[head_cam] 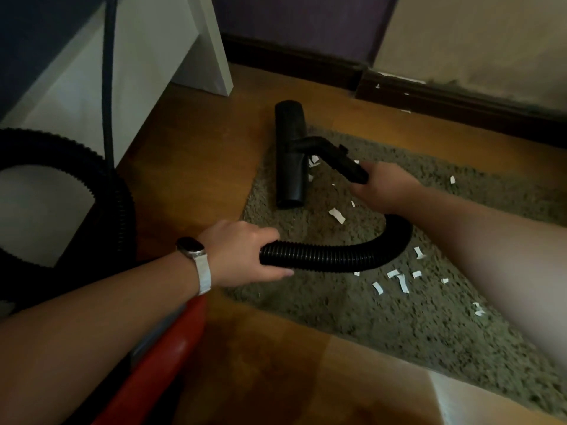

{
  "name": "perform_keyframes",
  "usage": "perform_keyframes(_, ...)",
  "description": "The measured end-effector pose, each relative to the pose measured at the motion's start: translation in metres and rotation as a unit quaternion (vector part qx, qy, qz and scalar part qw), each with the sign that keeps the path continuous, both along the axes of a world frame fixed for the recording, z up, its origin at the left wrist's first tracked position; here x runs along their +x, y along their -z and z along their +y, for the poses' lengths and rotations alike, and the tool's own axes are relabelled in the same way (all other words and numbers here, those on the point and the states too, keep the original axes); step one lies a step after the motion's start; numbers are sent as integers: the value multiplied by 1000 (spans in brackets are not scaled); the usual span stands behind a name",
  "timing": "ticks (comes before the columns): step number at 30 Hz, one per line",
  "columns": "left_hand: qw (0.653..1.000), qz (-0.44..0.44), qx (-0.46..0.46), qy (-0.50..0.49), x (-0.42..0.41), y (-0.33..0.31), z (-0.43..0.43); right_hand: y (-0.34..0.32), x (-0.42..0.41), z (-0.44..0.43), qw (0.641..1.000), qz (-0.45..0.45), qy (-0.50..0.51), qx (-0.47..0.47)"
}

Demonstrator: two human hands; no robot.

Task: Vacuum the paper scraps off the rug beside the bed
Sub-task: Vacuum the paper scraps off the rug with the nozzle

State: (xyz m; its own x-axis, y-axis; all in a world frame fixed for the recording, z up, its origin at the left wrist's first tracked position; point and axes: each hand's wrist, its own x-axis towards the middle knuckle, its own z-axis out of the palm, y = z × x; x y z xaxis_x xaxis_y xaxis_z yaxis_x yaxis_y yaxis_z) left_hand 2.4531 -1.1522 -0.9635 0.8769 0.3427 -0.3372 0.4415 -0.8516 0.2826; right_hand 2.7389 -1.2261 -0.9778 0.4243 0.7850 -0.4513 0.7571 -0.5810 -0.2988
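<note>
Black floor head [290, 154] straddles the rug's [368, 317] far-left edge; paper scraps [337, 215] litter mid-rug. R hand [383, 188] grips the handle, L hand [242, 253] grips the hose [337, 256]. Drag head flat, slow, w/ overlapping passes.

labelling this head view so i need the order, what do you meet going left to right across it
coiled hose loop → wristwatch → left hand gripping the corrugated hose → floor nozzle → right hand gripping the curved handle → paper scrap on the rug
</note>
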Motion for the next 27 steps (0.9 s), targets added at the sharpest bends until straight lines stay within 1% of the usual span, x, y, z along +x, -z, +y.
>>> perform_keyframes(4, 1000, 13, -24, 4, -2, 7, 0, 6, -6, 18, 999, -16, -40, -33)
perform_keyframes(6, 999, 17, -31, 8, -3, 10, 1, 9, -6, 18, 998, -25, -40, -39)
perform_keyframes(9, 999, 9, -42, 8, -1, 13, 3, 14, -1, 6, 999, -20, -16, -45)
perform_keyframes(15, 998, -5, -59, 16, 7, 17, 0, 20, 12, -33, 996, -26, 71, -48)
perform_keyframes(19, 998, -11, -59, 28, 10, 21, -1, 25, 11, -49, 995, -28, 96, -25)
perform_keyframes(23, 997, -22, -56, 41, 6, 27, -3, 29, 2, -41, 997, -30, 76, 10)
perform_keyframes(27, 997, -38, -46, 48, 0, 31, -4, 21, -7, -16, 999, -39, 14, 9)
